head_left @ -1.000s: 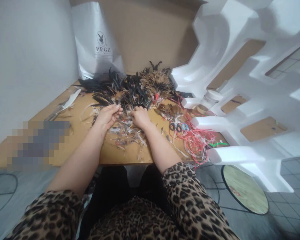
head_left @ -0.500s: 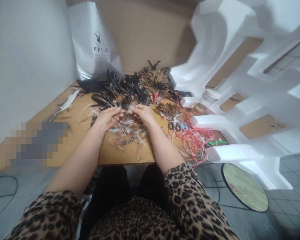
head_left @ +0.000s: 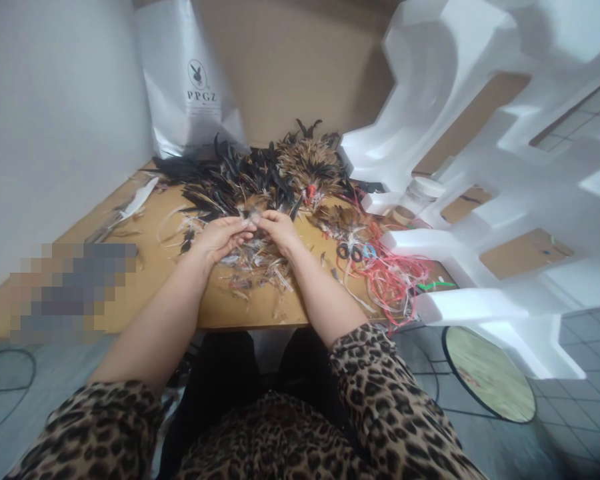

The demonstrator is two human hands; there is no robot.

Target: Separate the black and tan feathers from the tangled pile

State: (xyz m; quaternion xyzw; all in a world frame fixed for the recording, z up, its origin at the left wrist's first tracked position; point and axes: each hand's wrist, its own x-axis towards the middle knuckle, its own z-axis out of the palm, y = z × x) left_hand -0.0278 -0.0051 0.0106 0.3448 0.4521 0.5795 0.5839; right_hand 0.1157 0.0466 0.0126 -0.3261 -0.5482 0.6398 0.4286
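Note:
My left hand (head_left: 225,237) and my right hand (head_left: 277,230) meet over the middle of the table, fingertips pinched together. Between them is a small brown feather (head_left: 253,205) with a pale fluffy base; whether it is one feather or a few I cannot tell. Just beyond my fingers spreads a heap of black feathers (head_left: 240,170). Below my hands lies a scatter of loose feather scraps (head_left: 260,263). A bundle of tan feathers (head_left: 310,163) with a red tie stands behind my right hand, and a smaller brown bunch (head_left: 337,219) lies to its right.
Scissors with black handles (head_left: 349,252) lie beside tangled pink string (head_left: 393,277). White foam packing (head_left: 455,307) rises along the right side. A silver bag (head_left: 190,100) stands at the back left. One white feather (head_left: 141,198) lies on the left of the wooden table (head_left: 170,293).
My hands were slightly apart, each pinching fluffy feather bits. Now they have come together, the right hand shifting left, and their fingertips meet at the brown feather.

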